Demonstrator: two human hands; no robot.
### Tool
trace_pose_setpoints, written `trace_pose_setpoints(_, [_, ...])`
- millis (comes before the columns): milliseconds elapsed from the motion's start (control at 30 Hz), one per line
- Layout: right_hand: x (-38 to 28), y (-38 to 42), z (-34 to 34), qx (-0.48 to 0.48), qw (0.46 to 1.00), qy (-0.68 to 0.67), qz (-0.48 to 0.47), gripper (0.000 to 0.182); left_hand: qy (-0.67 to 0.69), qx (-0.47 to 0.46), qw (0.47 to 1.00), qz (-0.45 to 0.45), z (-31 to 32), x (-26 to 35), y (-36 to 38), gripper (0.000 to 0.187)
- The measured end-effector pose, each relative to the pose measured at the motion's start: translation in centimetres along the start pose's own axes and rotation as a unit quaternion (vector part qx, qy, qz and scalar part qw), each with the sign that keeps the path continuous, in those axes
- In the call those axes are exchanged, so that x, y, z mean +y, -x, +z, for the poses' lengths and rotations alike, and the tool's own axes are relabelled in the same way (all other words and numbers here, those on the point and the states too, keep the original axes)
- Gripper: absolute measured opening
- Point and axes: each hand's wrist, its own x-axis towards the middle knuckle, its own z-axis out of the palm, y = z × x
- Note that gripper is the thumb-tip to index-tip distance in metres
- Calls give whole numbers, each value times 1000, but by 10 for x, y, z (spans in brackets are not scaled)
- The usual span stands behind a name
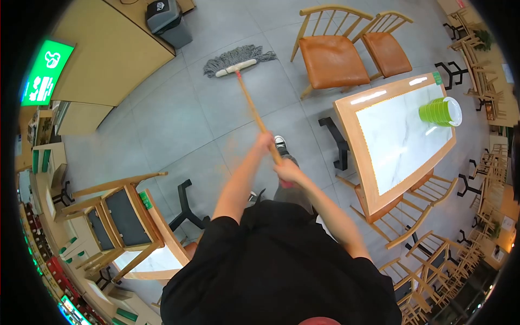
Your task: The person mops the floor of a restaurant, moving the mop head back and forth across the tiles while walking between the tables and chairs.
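Observation:
A mop (252, 105) with a wooden handle, a white crosspiece and a grey string head reaches forward from my body. Its head lies on the grey tiled floor. My left hand (265, 142) is wrapped round the handle farther down, towards the mop head. Closer to my body, my right hand (288, 171) grips the handle near its upper end. Both hands are closed, and the fingers partly hide the wood. Beneath the handle a black-and-white shoe (280, 143) shows on the floor.
To the right stands a marble-topped table (352, 114) with stacked green cups (436, 112); brown-seated chairs (333, 59) stand beyond it. At left, upturned chairs (130, 216) rest on another table. A grey bin (168, 24) sits beside a wooden counter (119, 51) at the upper left.

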Motion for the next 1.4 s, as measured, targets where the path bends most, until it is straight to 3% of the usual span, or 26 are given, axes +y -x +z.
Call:
trace_pose_setpoints(67, [40, 54, -15, -19, 1000, -4, 9, 17, 82, 14, 996, -31, 38, -44, 52, 5])
trace_pose_setpoints(100, [73, 74, -17, 19, 999, 26, -15, 19, 77, 18, 995, -59, 54, -58, 88, 7])
trace_pose_setpoints(133, [95, 101, -23, 14, 995, 103, 12, 17, 89, 5, 994, -58, 65, -95, 101, 8])
trace_pose_setpoints(167, [107, 131, -23, 15, 992, 120, 45, 16, 71, -11, 989, -128, 73, -98, 146, 8])
trace_pose_setpoints(200, [110, 165, -21, 1, 988, 136, 69, 14, 103, 1, 983, -154, 83, -141, 151, 10])
trace_pose_setpoints(267, [120, 213, -15, 1, 982, 128, 142, 12, 107, -86, 968, -212, 87, -177, 187, 25])
trace_pose_setpoints(300, [123, 227, -10, 3, 977, 110, 183, 13, 130, -80, 952, -265, 88, -183, 205, 31])
trace_pose_setpoints(400, [121, 237, 3, 6, 964, 135, 230, 13, 136, -64, 943, -297, 83, -202, 215, 30])
trace_pose_setpoints(533, [112, 219, 15, 6, 959, 197, 206, 15, 126, -81, 937, -314, 66, -186, 206, 28])
trace_pose_setpoints(733, [107, 150, 2, -22, 962, 238, 132, 18, 133, -97, 954, -250, 46, -149, 150, 32])
trace_pose_setpoints(767, [97, 135, -2, -30, 970, 206, 125, 16, 141, -57, 961, -230, 47, -139, 134, 32])
trace_pose_setpoints(833, [71, 93, -9, -40, 977, 178, 111, 14, 110, -35, 982, -146, 37, -112, 97, 9])
trace_pose_setpoints(933, [24, 18, -4, -47, 988, 148, 7, 15, 159, -56, 982, -85, 1, -59, 28, 11])
trace_pose_setpoints(1000, [-26, -22, 13, -91, 994, 48, 25, 11, 190, -49, 981, -12, -37, -17, -10, 24])
trace_pose_setpoints(1033, [-52, -36, 27, -73, 996, 58, 9, 10, 58, 12, 998, 9, -53, 19, -9, 29])
trace_pose_setpoints(1067, [-49, -74, 43, -52, 996, 73, -25, 13, 83, 37, 996, -4, -71, 32, -25, 27])
trace_pose_setpoints(1133, [-89, -81, 66, -92, 996, -3, 21, 13, 113, 72, 989, 68, -100, 52, -48, 27])
trace_pose_setpoints(1233, [-103, -72, 86, -73, 996, -54, 16, 15, 236, 65, 969, -37, -121, 79, -42, 25])
trace_pose_setpoints(1333, [-76, -40, 63, -86, 992, -81, 31, 16, 119, 80, 989, 46, -88, 49, -12, 21])
trace_pose_setpoints(1400, [-33, -11, 34, -95, 994, -54, 18, 19, 70, 90, 993, 22, -47, 15, 15, 17])
